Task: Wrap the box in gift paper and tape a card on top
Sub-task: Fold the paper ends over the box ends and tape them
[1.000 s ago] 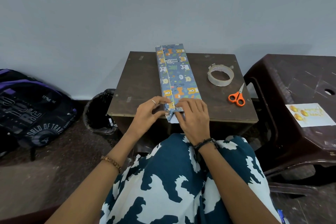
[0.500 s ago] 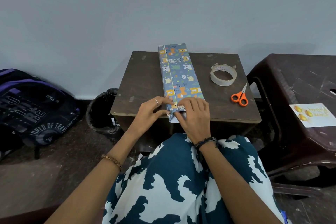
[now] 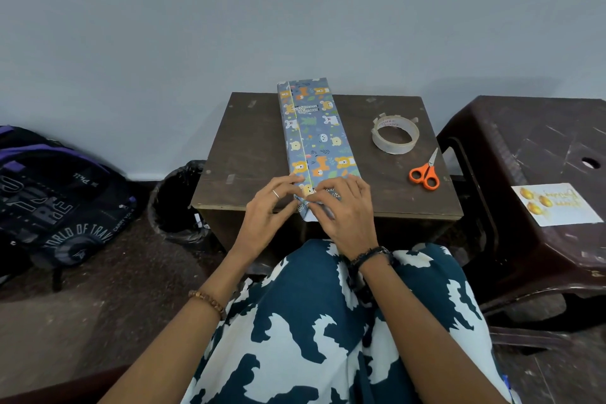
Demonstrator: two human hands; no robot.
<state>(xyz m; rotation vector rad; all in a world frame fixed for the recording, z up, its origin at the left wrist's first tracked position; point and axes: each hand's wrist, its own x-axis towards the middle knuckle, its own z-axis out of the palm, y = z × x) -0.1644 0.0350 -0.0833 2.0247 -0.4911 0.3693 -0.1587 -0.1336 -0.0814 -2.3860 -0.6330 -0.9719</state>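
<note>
Now, left hand (image 3: 269, 207) and right hand (image 3: 344, 210) grips pinching wrapped box (image 3: 314, 134) flap at table (image 3: 249, 154) edge.

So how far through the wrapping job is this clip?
Done: gift paper is closed lengthwise along the box. In hand: left hand and right hand fold its near end. Left: tape lies unused; the card sits on the stool.
</note>
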